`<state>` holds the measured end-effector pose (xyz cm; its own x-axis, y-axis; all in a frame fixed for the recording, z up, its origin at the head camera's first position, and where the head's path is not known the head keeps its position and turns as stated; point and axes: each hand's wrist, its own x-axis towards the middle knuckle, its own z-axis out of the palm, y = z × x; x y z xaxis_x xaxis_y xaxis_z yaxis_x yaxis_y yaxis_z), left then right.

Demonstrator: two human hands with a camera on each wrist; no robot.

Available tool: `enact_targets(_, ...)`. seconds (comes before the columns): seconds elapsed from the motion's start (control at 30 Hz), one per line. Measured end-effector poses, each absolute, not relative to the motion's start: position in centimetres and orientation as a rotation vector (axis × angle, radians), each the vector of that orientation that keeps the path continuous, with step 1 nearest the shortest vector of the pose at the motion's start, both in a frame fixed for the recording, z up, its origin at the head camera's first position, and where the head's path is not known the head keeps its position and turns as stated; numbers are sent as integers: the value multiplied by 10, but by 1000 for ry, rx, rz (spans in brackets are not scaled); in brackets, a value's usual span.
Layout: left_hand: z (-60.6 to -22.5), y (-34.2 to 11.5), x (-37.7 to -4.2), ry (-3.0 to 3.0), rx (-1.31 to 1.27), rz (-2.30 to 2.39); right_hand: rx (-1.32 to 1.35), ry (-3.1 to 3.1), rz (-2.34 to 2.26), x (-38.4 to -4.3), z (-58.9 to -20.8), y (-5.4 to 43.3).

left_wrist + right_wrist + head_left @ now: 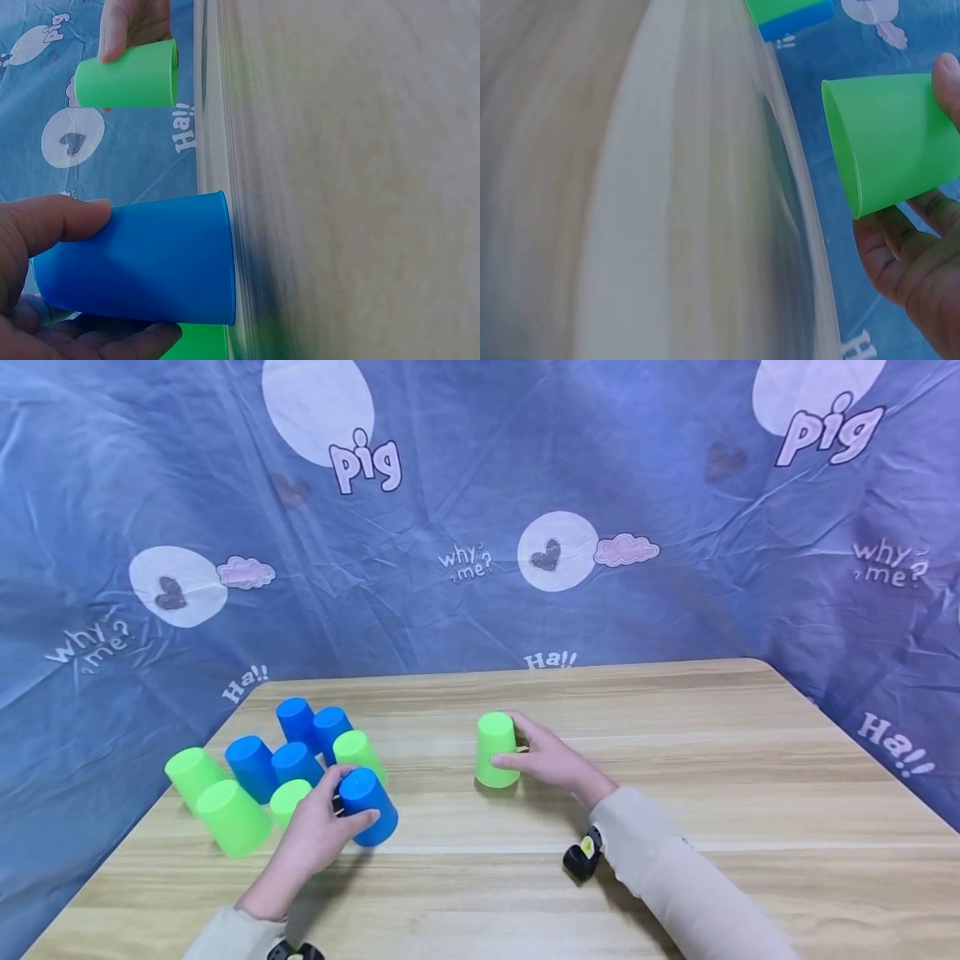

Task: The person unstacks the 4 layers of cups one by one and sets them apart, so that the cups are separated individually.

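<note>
My left hand [318, 827] grips an upside-down blue cup [369, 808], thumb on one side and fingers on the other. In the left wrist view the same blue cup [142, 262] has its rim close over the table. Farther right, my right hand [551, 760] holds a bright green cup [495, 750], also mouth down. The right wrist view shows this green cup [892, 139] pinched between thumb and fingers, its open rim raised off the wood. Just beyond the left hand stands another green cup [360, 755], and a green cup [288, 800] is partly hidden behind that hand.
Several upside-down cups cluster at the table's left, among them a blue cup [252, 768] and a large green cup [234, 820]. The wooden table [675, 727] ends at a blue printed cloth [465, 610] behind it. A dark strap device [583, 857] hangs at the right wrist.
</note>
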<state>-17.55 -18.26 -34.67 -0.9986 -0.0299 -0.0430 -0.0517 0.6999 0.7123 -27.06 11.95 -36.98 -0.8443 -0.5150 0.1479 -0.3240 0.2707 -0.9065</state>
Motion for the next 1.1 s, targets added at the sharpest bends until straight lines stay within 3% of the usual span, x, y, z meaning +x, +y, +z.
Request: enact_targets(1.1, -348, -182, -175, 2846, -58, 1254, -637, 2390, -1602, -260, -375, 5)
